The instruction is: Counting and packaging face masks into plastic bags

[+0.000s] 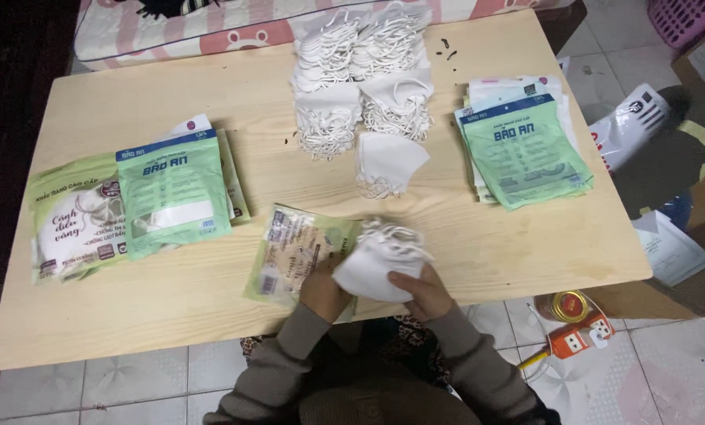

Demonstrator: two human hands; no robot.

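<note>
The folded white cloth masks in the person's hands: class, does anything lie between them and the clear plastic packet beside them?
Nothing visible does. Both hands, left and right, hold the folded white cloth masks right against the clear plastic packet on the pale wooden table.

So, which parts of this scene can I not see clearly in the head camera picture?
- Left hand: its fingers are hidden under the white masks that it holds.
- Plastic packet: its right part is covered by those masks.
- Right hand: only the back shows; the grip below is hidden.
- Pile of masks: the far edge is cut off by the top of the picture.
- Stack of green packets: the number of packets cannot be counted.
</note>
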